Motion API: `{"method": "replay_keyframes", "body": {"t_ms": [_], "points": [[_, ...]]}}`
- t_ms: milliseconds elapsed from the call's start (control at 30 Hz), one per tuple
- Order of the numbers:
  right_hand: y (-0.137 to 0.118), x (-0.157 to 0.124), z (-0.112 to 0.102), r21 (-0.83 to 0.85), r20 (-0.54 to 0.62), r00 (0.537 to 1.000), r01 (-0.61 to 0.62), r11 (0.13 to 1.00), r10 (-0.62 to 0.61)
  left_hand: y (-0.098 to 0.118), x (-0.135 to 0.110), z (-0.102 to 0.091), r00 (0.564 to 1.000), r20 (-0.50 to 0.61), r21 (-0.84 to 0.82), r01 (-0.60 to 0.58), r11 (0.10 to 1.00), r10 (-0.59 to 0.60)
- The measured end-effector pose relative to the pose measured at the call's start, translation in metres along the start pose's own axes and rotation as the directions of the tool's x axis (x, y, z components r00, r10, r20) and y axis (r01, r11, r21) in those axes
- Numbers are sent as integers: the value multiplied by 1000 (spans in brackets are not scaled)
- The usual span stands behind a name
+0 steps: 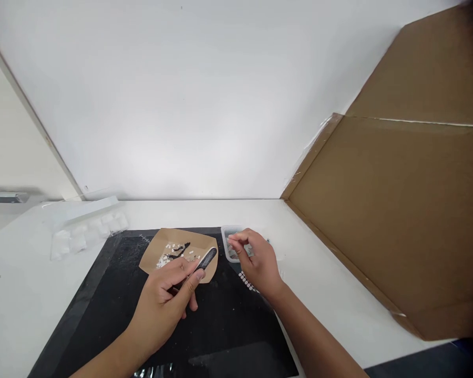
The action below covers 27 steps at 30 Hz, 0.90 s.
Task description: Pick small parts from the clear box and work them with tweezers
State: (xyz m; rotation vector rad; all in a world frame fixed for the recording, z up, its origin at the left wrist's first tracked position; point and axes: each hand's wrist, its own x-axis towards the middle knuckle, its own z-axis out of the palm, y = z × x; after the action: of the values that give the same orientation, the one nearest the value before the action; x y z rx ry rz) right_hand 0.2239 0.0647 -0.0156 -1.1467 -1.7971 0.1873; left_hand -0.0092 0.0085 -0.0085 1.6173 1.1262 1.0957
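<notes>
My left hand (163,302) is closed round a slim black tool (205,260) whose tip reaches over the near edge of a brown paper tray (153,257). Several small white pieces (169,254) and a dark bit lie in that tray. My right hand (256,260) hovers over a small clear plastic box (227,232), its thumb and forefinger pinched together; what they hold is too small to make out. A strip of small white dots (246,282) lies just below the right hand on the black mat (228,325).
A clear plastic blister tray (84,228) lies at the back left of the white table (331,283). A large sheet of brown cardboard (398,210) leans up at the right. A white wall stands behind.
</notes>
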Motion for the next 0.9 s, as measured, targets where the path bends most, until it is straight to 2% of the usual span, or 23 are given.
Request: {"method": "replay_keyframes", "body": {"t_ms": [67, 133, 300, 433, 667, 900], "points": [[9, 2, -6, 38, -14, 989, -146, 989, 146, 0, 1, 0, 1000, -3, -6, 2, 1000, -2], [18, 3, -11, 50, -53, 969, -239, 970, 241, -1, 2, -1, 1000, -3, -7, 3, 1000, -3], [35, 8, -23, -9, -104, 935, -341, 940, 338, -5, 3, -2, 1000, 25, 48, -17, 999, 16], [41, 9, -27, -68, -74, 942, -332, 941, 327, -7, 2, -4, 998, 50, 96, -32, 995, 27], [48, 8, -29, -184, 108, 965, -218, 959, 240, -9, 4, -5, 997, 39, 127, -65, 990, 60], [48, 11, -35, -132, 41, 966, -249, 959, 257, -13, 4, -6, 992, 49, 198, -120, 973, 112]]}}
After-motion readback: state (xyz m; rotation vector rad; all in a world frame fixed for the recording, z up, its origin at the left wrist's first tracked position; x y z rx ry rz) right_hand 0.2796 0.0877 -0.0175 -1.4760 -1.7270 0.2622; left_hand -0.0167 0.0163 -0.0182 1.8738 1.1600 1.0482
